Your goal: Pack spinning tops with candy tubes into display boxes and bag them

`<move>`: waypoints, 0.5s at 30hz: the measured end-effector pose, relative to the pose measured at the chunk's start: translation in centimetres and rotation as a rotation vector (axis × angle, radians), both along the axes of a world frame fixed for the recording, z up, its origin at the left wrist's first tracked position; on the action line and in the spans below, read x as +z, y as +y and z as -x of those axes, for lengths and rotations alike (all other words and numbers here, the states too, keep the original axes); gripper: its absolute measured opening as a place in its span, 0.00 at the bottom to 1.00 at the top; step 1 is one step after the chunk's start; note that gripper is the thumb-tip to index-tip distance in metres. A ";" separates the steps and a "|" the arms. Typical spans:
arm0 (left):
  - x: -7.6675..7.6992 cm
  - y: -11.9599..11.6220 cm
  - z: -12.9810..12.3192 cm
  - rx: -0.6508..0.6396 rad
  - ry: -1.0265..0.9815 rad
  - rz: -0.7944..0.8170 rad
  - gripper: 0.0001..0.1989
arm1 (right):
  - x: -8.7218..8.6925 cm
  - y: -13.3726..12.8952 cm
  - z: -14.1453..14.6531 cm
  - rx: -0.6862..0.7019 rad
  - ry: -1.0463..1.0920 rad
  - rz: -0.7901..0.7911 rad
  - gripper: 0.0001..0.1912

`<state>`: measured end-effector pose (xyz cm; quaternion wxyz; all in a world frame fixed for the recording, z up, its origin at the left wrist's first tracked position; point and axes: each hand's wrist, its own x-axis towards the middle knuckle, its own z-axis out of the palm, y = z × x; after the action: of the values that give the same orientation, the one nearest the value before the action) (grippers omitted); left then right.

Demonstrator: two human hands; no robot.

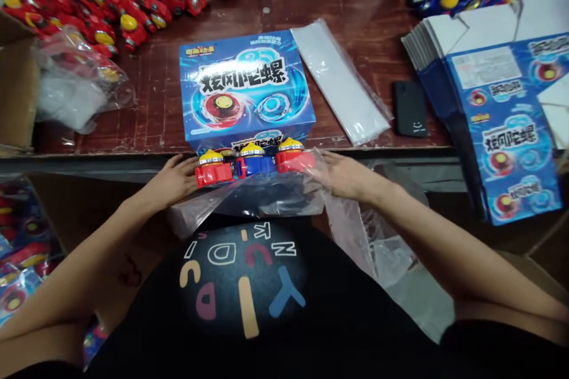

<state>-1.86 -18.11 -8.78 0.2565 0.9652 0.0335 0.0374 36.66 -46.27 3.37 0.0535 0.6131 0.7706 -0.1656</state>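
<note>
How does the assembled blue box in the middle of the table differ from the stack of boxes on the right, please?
The assembled blue box stands folded up with full depth; the stack of flat boxes lies unfolded. The assembled box is one, squarely on the table; the stack holds many sheets, fanned and overhanging the edge. Both share the blue spinning-top print.

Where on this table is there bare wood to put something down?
Bare wood lies between the crumpled bag and the blue box, and behind the box toward the red toys. The right side is crowded: clear sleeves, black phone, flat cartons. Both hands hold toys at the front edge.
</note>
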 end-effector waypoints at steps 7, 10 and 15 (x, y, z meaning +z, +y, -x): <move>10.1 2.5 0.0 -0.053 -0.440 0.354 0.07 | 7.4 4.8 -3.0 -0.040 0.617 -0.089 0.11; 9.2 3.8 -3.5 0.139 -0.571 0.680 0.08 | 5.1 8.3 -3.2 -0.261 0.886 -0.227 0.18; 4.3 3.5 -10.6 0.574 -0.790 1.025 0.30 | -1.2 12.1 -1.4 -0.771 1.309 -0.413 0.29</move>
<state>8.71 -14.57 -4.52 0.6517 0.5901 0.2042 0.4306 38.05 -34.16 2.18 -0.5875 0.6124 0.3934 -0.3536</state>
